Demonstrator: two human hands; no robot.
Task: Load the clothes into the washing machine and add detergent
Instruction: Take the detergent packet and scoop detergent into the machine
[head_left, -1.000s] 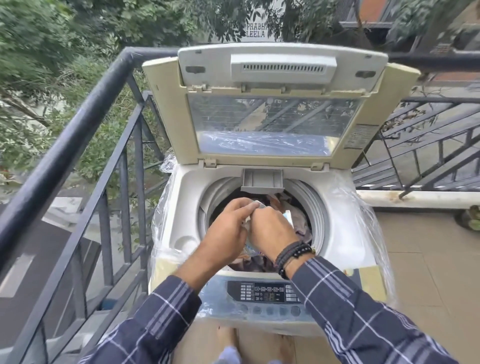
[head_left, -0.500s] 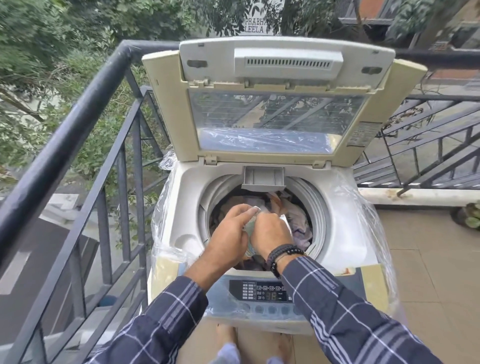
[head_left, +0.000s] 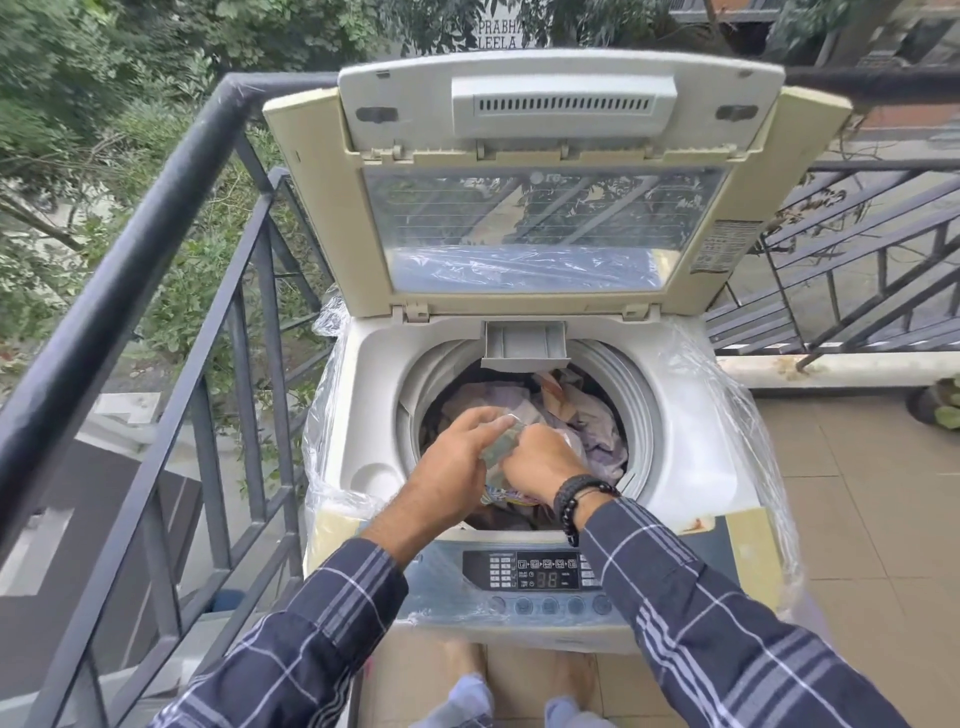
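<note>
A top-loading washing machine (head_left: 363, 415) stands in front of me with its lid (head_left: 545, 208) raised upright. Crumpled clothes (head_left: 587, 421) fill the drum. Over the drum's near side, my left hand (head_left: 452, 457) and my right hand (head_left: 540, 462) both pinch a small plastic detergent packet (head_left: 501, 444) between them. The packet's lower part is mostly hidden behind my hands. A grey detergent drawer (head_left: 524, 345) juts out at the drum's back rim. The control panel (head_left: 524, 569) shows 38.
A dark metal railing (head_left: 156, 249) runs close along the machine's left side and behind it. Clear plastic wrap (head_left: 737, 415) covers the machine's sides. Tiled balcony floor (head_left: 857, 519) lies to the right, with a potted plant (head_left: 940, 402) at the far right edge. My bare feet are below the panel.
Both hands stay together on the packet over the drum; they have shifted a little and the camera has tilted down slightly. More of the clothes shows behind the hands.
</note>
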